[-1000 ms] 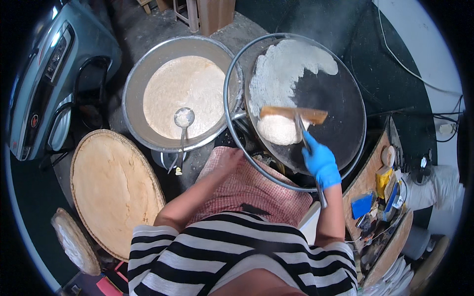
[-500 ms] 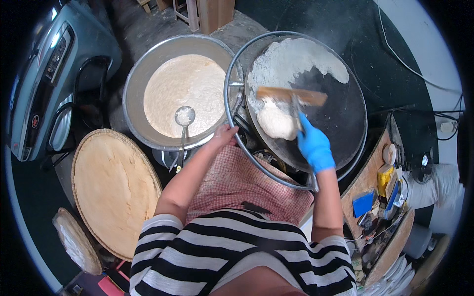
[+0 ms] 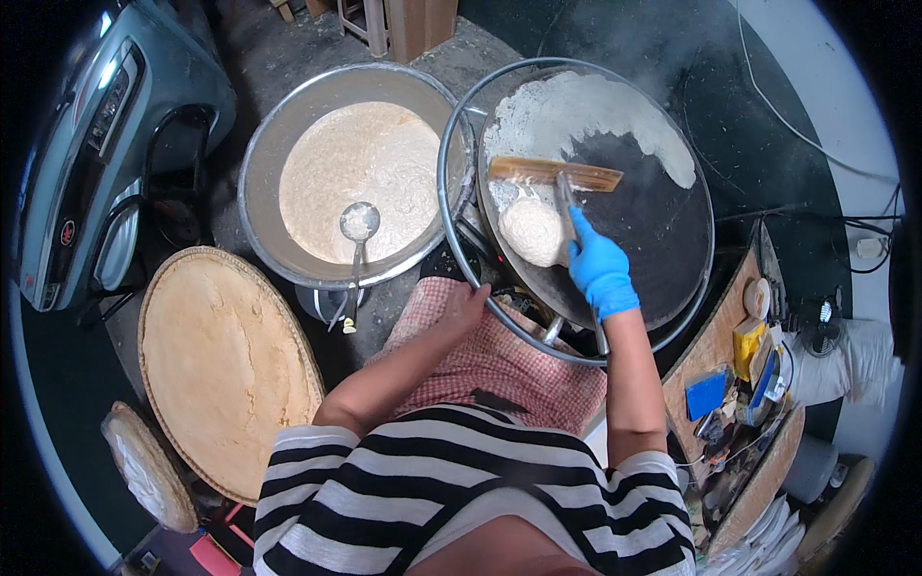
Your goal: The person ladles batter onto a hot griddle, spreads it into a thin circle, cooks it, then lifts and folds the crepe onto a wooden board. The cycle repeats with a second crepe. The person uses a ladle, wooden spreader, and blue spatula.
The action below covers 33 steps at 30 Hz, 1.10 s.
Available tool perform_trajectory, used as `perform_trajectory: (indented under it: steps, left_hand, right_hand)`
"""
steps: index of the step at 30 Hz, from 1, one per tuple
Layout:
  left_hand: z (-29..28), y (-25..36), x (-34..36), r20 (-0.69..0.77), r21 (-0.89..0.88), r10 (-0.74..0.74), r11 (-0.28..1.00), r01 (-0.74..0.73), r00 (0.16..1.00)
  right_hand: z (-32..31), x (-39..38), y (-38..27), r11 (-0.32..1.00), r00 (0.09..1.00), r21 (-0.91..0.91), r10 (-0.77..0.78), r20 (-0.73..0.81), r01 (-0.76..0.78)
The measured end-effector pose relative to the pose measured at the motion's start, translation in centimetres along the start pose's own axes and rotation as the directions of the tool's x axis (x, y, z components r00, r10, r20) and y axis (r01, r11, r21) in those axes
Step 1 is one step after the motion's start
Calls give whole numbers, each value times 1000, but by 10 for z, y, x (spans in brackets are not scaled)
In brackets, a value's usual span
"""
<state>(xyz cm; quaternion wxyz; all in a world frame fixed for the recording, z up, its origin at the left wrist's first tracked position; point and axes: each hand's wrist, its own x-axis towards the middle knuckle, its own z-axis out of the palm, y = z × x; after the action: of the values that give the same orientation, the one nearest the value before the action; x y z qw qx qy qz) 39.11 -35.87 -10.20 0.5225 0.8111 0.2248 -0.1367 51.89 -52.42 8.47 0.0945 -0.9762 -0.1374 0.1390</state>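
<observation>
My right hand (image 3: pixel 599 273), in a blue glove, grips the handle of a wooden batter spreader (image 3: pixel 555 174). Its flat blade rests over the dark round griddle (image 3: pixel 653 240). A thin whitish layer of batter (image 3: pixel 586 108) covers the griddle's far and left part, and a thick lump of batter (image 3: pixel 530 232) lies just nearer than the blade. My bare left hand (image 3: pixel 468 307) is closed around the metal ring (image 3: pixel 445 182) that encircles the griddle, at its near left side.
Left of the griddle, a large metal pot (image 3: pixel 257 187) holds pale batter with a ladle (image 3: pixel 358 223) in it. A wide round tray of flat pale sheets (image 3: pixel 226 374) stands at the left. Beyond it is a scooter (image 3: pixel 106 125). A cluttered wooden shelf (image 3: pixel 735 384) sits at right.
My left hand has moved right and nearer along with the ring, which has turned. The batter layer reaches further down the right side. Spreader and right hand have shifted slightly left.
</observation>
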Motion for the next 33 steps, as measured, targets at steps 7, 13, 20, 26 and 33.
perform_trajectory:
  steps: [7,13,20,26,33]
  left_hand:
    - [-46,1,52,265,-468,-145,845,259,953]
    - [-77,7,79,124,-401,-35,913,82,992]
    - [-48,-13,0,276,-609,-129,743,277,952]
    - [0,-1,-5,49,-494,-31,868,51,998]
    - [-42,-9,53,127,-491,-142,851,187,982]
  right_hand:
    - [-18,-36,24,991,978,-70,123,171,-112]
    - [4,15,-11,994,992,37,-97,-85,101]
    - [-13,-25,14,994,986,-30,112,126,-109]
    - [4,15,-7,998,997,-6,-55,-56,55]
    - [-17,-17,19,989,980,-112,111,168,-93]
